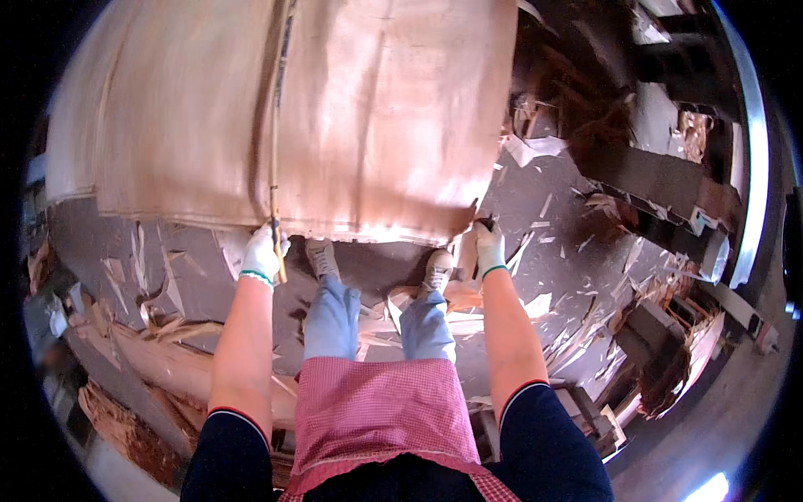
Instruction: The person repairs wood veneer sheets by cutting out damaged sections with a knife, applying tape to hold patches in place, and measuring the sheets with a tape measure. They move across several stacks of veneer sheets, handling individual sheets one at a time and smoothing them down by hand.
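A large stack of pale brown wood veneer sheets (pixel 427 109) lies in front of me, its near edge just beyond my shoes. My left hand (pixel 262 253), in a white glove with a green cuff, is closed around a long thin stick (pixel 273 155) with dark marks. This stick lies lengthwise over the veneer, and its near end pokes out below my fist. At the stack's near right corner, my right hand (pixel 490 249), gloved alike, has its fingers bent around the veneer edge. Something small and dark shows at those fingertips, too unclear to name.
Torn veneer strips (pixel 171 289) litter the dark floor on both sides and around my shoes (pixel 437 269). A dark machine frame (pixel 661 184) with a pale metal rail (pixel 753 167) stands at the right. Heaps of broken wood (pixel 669 351) lie at the lower right.
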{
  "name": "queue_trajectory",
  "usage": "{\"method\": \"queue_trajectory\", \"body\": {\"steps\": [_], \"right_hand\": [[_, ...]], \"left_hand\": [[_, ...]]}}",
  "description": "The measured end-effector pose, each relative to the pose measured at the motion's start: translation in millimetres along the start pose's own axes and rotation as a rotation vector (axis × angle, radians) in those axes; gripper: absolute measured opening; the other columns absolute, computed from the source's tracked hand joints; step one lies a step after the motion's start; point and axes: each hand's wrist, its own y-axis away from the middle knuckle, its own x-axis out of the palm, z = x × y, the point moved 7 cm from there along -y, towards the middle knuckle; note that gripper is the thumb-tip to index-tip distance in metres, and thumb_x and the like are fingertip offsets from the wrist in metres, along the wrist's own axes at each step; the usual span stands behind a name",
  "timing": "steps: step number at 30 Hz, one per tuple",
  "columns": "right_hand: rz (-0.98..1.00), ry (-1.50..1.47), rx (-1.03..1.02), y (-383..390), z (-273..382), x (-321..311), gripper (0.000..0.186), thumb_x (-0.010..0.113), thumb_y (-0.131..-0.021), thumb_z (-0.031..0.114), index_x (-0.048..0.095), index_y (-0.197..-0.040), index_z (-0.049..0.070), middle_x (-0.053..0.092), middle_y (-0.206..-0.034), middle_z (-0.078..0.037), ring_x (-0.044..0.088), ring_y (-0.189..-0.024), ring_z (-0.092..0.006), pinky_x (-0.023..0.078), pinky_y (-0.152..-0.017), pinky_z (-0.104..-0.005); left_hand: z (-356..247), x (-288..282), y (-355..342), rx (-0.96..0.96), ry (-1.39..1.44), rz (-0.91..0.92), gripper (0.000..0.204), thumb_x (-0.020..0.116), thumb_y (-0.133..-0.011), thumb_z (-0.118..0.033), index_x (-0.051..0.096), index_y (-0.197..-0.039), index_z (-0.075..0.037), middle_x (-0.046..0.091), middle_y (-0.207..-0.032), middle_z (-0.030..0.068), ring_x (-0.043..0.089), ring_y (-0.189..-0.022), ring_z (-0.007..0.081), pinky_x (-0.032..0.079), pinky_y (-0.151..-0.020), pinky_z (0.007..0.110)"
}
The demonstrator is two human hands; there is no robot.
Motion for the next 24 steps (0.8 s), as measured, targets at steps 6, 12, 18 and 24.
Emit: {"method": "queue_trajectory", "body": {"steps": [6,12,18,24], "right_hand": [[0.031,-0.011,0.141,-19.4,-20.7,-17.2,0.023,0.058,-0.087,0.015,0.063,-0.103,0.000,0.061,-0.077,-0.003,0.052,-0.062,-0.0126,0.044,-0.057,-0.0288],[-0.108,-0.046,-0.122,-2.8,-8.0,-37.2,0.015,0.058,-0.087,0.011,0.062,-0.097,0.000,0.064,-0.078,-0.007,0.058,-0.068,-0.0175,0.046,-0.064,-0.0323],[-0.314,0.243,-0.397,34.5,49.5,-52.3,0.019,0.056,-0.089,0.008,0.056,-0.106,0.000,0.066,-0.093,-0.023,0.062,-0.091,-0.0439,0.048,-0.076,-0.0423],[-0.251,0.064,-0.409,78.3,120.9,-68.0,0.013,0.057,-0.088,0.004,0.055,-0.100,-0.001,0.066,-0.091,-0.013,0.062,-0.080,-0.0271,0.049,-0.075,-0.0354]], "left_hand": [[2.5,19.6,-0.6,-0.027,0.011,-0.033,0.019,0.071,-0.088,-0.027,0.056,-0.084,-0.016,0.053,-0.067,-0.0001,0.055,-0.055,0.0136,0.045,-0.044,0.027],[8.8,10.0,-8.5,0.026,0.021,-0.065,0.018,0.057,-0.096,-0.032,0.057,-0.088,-0.016,0.054,-0.069,-0.0009,0.056,-0.058,0.0132,0.050,-0.048,0.030],[7.1,-10.0,-10.6,0.010,0.003,-0.083,0.017,0.058,-0.096,-0.031,0.056,-0.087,-0.016,0.053,-0.069,-0.0014,0.056,-0.057,0.0131,0.049,-0.046,0.029],[14.6,7.4,49.4,0.075,-0.089,-0.083,0.041,0.046,-0.098,-0.051,0.055,-0.086,-0.013,0.061,-0.075,0.0036,0.053,-0.051,0.0139,0.043,-0.040,0.027]]}}
